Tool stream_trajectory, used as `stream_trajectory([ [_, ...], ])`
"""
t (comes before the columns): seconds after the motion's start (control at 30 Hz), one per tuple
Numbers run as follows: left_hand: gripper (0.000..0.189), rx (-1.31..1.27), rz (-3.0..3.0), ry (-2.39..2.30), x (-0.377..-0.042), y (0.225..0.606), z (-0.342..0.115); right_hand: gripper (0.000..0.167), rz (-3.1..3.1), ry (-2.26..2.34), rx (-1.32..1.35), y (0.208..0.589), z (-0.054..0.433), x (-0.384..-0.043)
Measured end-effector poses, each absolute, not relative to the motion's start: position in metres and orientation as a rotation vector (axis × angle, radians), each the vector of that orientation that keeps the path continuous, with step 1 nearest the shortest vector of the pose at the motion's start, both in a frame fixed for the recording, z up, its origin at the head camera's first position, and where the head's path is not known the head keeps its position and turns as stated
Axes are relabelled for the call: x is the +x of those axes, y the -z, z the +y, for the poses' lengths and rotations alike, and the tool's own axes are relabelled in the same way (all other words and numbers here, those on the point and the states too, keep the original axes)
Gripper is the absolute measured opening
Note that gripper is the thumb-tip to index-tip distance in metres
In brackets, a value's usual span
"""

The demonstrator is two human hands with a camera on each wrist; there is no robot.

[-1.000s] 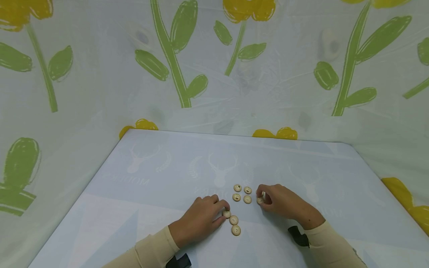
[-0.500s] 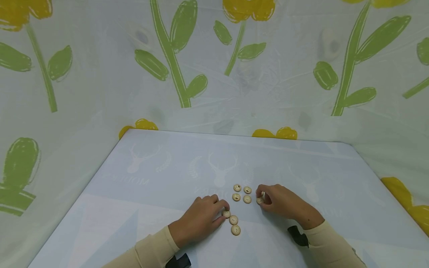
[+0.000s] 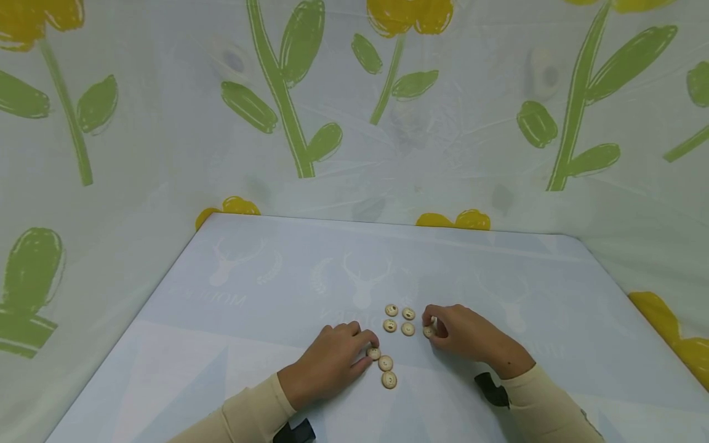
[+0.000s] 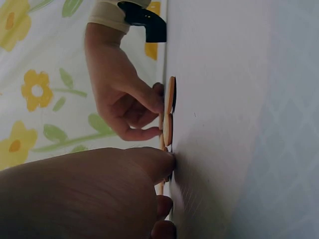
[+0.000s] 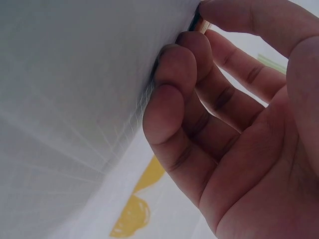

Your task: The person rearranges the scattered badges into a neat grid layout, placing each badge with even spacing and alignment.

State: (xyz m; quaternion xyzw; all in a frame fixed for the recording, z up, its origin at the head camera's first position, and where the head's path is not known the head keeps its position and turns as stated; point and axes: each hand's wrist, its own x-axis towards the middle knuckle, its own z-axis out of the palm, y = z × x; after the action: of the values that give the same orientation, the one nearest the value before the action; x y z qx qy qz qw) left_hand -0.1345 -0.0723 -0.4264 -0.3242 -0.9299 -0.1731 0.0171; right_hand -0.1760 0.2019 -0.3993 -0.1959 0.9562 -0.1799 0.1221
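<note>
Round, pale wooden button-like discs with small dark marks lie on the table. In the head view my left hand [image 3: 329, 363] rests on the table, its thumb and index finger pinching a disc [image 3: 373, 354] by its edges. That disc touches a second disc [image 3: 385, 363], and a third disc [image 3: 389, 379] sits just in front. My right hand [image 3: 471, 332] pinches another disc [image 3: 429, 331], partly hidden by the fingers. To its left several discs, one a near disc [image 3: 408, 329], form a small block. The right wrist view shows only a sliver of the pinched disc [image 5: 200, 24] at the fingertips.
The pale table [image 3: 266, 264] carries faint deer-head prints. Behind it hangs a white curtain [image 3: 183, 123] with green leaves and yellow flowers. Each wrist wears a black strap mount, such as the right mount [image 3: 492, 390].
</note>
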Motion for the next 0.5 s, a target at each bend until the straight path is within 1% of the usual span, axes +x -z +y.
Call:
stream_trajectory([
  [0.5,0.018,-1.013,-2.881,0.519,-0.1358,0.4269,-0.0721,0.019,2.787,0.538,-0.565,0.3981,0.2005,-0.1753],
])
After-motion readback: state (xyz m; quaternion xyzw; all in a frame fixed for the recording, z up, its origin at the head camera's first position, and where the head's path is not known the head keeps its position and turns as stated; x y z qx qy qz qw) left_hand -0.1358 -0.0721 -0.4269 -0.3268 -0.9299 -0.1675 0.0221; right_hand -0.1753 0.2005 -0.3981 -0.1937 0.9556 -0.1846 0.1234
